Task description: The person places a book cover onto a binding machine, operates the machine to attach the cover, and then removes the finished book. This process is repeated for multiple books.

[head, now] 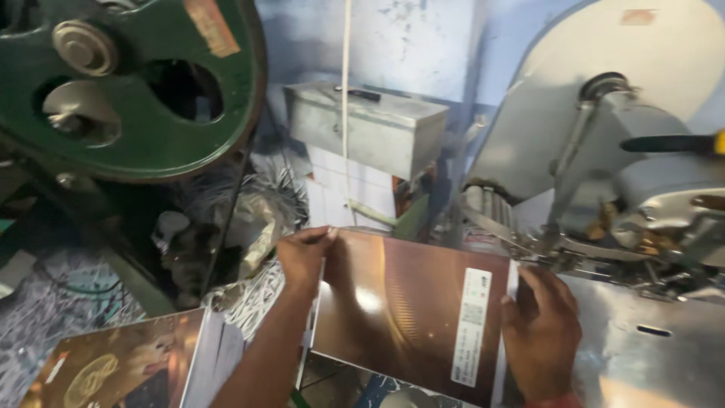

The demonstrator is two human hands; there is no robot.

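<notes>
Hands grip glossy brown booklet stack [408, 310] by its short edges, left hand [302, 257] at far-left corner, right hand [540, 332] at right edge beside grey stitching machine [642, 196]; stack looks light, stiff-ish, slippery, best held at edges.

Two glossy brown booklets [408, 302] [128, 363] (one held), one green flywheel [128, 83], two hands [302, 257] [540, 332].

bare forearms, no sleeves; red band at right wrist [550, 400].
</notes>
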